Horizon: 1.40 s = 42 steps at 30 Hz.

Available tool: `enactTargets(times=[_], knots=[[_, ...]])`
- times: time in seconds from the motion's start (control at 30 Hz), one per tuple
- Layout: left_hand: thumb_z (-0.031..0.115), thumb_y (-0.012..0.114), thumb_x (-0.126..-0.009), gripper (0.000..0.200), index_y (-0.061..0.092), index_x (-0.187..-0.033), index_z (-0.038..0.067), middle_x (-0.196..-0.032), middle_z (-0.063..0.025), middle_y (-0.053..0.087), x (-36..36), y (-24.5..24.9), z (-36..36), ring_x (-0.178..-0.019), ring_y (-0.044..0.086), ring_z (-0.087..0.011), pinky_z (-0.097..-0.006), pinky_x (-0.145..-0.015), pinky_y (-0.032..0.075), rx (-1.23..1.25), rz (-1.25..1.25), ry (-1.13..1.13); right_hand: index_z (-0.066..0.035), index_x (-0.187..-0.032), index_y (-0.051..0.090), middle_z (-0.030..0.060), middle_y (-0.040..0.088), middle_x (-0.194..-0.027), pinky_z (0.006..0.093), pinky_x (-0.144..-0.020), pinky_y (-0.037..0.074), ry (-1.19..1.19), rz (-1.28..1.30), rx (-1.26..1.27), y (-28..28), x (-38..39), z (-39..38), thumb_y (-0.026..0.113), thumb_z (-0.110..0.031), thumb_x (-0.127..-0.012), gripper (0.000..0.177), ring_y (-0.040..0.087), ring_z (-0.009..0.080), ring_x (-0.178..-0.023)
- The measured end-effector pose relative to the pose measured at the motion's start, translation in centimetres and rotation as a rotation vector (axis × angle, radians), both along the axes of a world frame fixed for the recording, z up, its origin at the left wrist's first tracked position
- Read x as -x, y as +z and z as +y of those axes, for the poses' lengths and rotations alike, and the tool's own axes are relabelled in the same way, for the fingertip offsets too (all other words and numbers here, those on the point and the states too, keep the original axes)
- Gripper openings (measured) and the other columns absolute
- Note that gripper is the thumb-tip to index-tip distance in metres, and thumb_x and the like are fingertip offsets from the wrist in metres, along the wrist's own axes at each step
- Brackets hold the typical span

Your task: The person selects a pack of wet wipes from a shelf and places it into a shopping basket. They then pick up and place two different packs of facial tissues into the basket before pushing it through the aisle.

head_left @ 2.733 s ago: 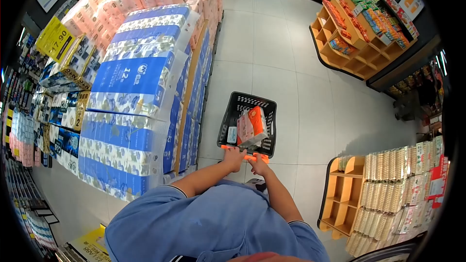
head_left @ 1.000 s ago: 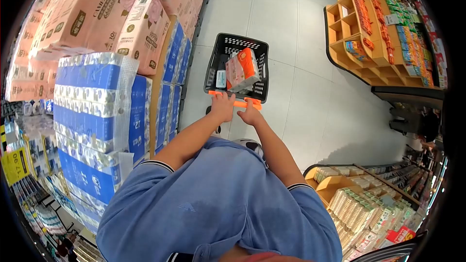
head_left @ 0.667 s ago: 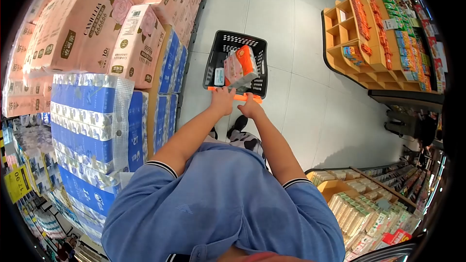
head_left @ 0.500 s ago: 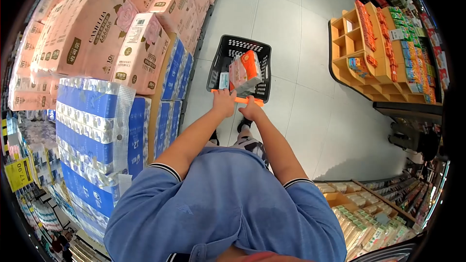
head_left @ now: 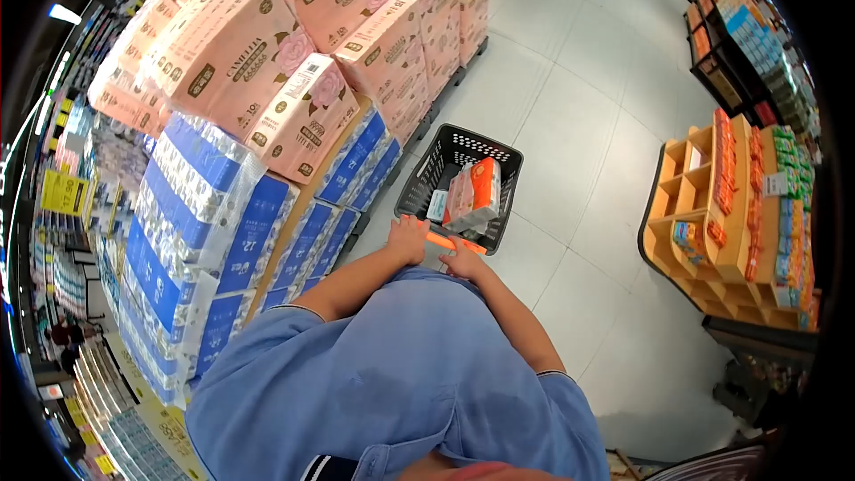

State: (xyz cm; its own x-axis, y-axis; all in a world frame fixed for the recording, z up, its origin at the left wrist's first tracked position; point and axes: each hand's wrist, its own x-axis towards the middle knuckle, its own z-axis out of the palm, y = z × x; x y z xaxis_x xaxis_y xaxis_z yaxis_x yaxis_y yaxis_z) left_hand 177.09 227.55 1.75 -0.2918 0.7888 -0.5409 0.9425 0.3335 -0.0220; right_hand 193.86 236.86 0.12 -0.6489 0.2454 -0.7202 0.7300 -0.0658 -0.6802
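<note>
Both hands are on the orange handle (head_left: 442,240) of a black perforated shopping basket (head_left: 510,180). My left hand (head_left: 409,239) is wrapped round the handle's left end. Nearer its right end, my right hand (head_left: 462,259) is closed on the same handle. Inside the basket lies a tilted orange and pale-pink package (head_left: 474,195). Beside it on the left is a small white and light-blue packet (head_left: 437,206). The basket is directly in front of my body, above the tiled floor.
Pink tissue packs (head_left: 236,58) and blue-and-white paper packs (head_left: 191,205) are stacked high close on the left. A wooden display shelf (head_left: 692,187) with colourful snack packets stands on the right. Pale floor tiles (head_left: 570,116) lie between them, and a dark shelf (head_left: 726,62) stands further back.
The view has shifted, so the basket, hands and shelves appear lower and further right. More of the left stack's top and the far aisle shows. Both hands remain on the handle.
</note>
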Motion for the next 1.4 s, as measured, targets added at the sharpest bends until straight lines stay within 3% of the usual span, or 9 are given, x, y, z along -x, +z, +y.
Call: enactTargets(times=[0.07,0.2,0.37,0.4,0.5,0.8,0.93,1.2,1.4], knots=[[0.032,0.071,-0.077,0.076,0.038,-0.142,0.013,-0.133,-0.0205,0.046,-0.5,-0.2,0.5,-0.129,0.043,-0.0385,-0.0546,-0.1,0.036,-0.002,0.005,0.05,-0.007,-0.148,0.03,0.0158,0.071,-0.084,0.0365,-0.073,0.054,0.059,0.187,-0.32,-4.6,-0.5,0.2,0.067,-0.03,-0.086,0.076,0.071,0.0252,-0.073],[0.029,0.07,-0.077,0.073,0.04,-0.142,0.012,-0.132,-0.0206,0.046,-0.6,-0.3,1.4,-0.128,0.043,-0.0383,-0.0542,-0.098,0.038,-0.025,-0.011,0.077,-0.008,-0.148,0.031,0.0171,0.071,-0.084,0.0371,-0.072,0.054,0.1,0.159,-0.332,-3.3,-0.2,1.9,0.067,-0.029,-0.086,0.074,0.071,0.0245,-0.075],[0.025,0.068,-0.076,0.073,0.04,-0.142,0.01,-0.128,-0.022,0.049,0.6,-0.6,4.6,-0.123,0.047,-0.0395,-0.0532,-0.095,0.041,-0.082,-0.038,0.06,-0.01,-0.148,0.032,0.0181,0.071,-0.086,0.0391,-0.075,0.054,0.029,0.168,-0.408,-7.1,0.4,4.3,0.067,-0.03,-0.086,0.074,0.071,0.0257,-0.075],[0.024,0.067,-0.076,0.074,0.04,-0.142,0.009,-0.127,-0.0227,0.049,1.1,-0.3,5.6,-0.121,0.048,-0.0401,-0.0525,-0.093,0.042,-0.072,-0.071,0.049,-0.011,-0.147,0.032,0.0231,0.06,-0.128,0.0462,-0.094,0.049,0.039,0.047,-0.319,-3.5,1.0,5.3,0.066,-0.036,-0.085,0.075,0.062,0.0374,-0.113],[0.023,0.066,-0.076,0.074,0.039,-0.144,0.011,-0.121,-0.0208,0.051,2.5,-0.1,8.5,-0.111,0.051,-0.0368,-0.0508,-0.092,0.042,-0.1,-0.019,-0.022,-0.011,-0.146,0.031,0.025,0.066,-0.114,0.0458,-0.09,0.05,0.038,0.048,-0.529,-2.4,2.3,7.5,0.068,-0.031,-0.084,0.074,0.066,0.0389,-0.104],[0.027,0.068,-0.079,0.076,0.035,-0.146,0.013,-0.13,-0.0231,0.05,8.6,-1.0,18.7,-0.12,0.052,-0.0403,-0.053,-0.098,0.039,-0.036,-0.055,-0.196,-0.008,-0.145,0.028,0.0274,0.06,-0.125,0.0478,-0.096,0.048,0.081,-0.289,-0.476,0.6,9.2,16.9,0.068,-0.037,-0.081,0.081,0.06,0.0418,-0.115],[0.028,0.066,-0.082,0.074,0.034,-0.148,0.015,-0.133,-0.0224,0.051,10.7,-0.8,21.1,-0.119,0.054,-0.0389,-0.0559,-0.102,0.035,-0.04,-0.035,-0.328,0.001,-0.143,0.028,0.0251,0.066,-0.095,0.0384,-0.05,0.056,-0.061,-0.352,-0.32,-1.3,11.8,19.6,0.069,-0.026,-0.08,0.079,0.069,0.0303,-0.062],[0.03,0.067,-0.082,0.073,0.038,-0.148,0.019,-0.13,-0.0214,0.052,13.9,-0.3,24.7,-0.118,0.055,-0.0389,-0.0605,-0.102,0.033,-0.109,-0.077,-0.351,0.002,-0.142,0.027,0.0253,0.065,-0.099,0.0365,-0.046,0.055,-0.076,-0.196,-0.48,-8.9,11.5,22.5,0.073,-0.022,-0.08,0.081,0.069,0.0283,-0.063],[0.028,0.065,-0.083,0.065,0.043,-0.144,0.019,-0.127,-0.0208,0.054,14.9,-1.1,25.8,-0.118,0.054,-0.0381,-0.0568,-0.099,0.038,-0.129,-0.118,-0.338,-0.005,-0.14,0.028,0.0198,0.067,-0.085,0.0389,-0.046,0.054,-0.251,-0.464,-0.092,0.5,16.6,24.4,0.066,-0.029,-0.088,0.068,0.072,0.0309,-0.064]])
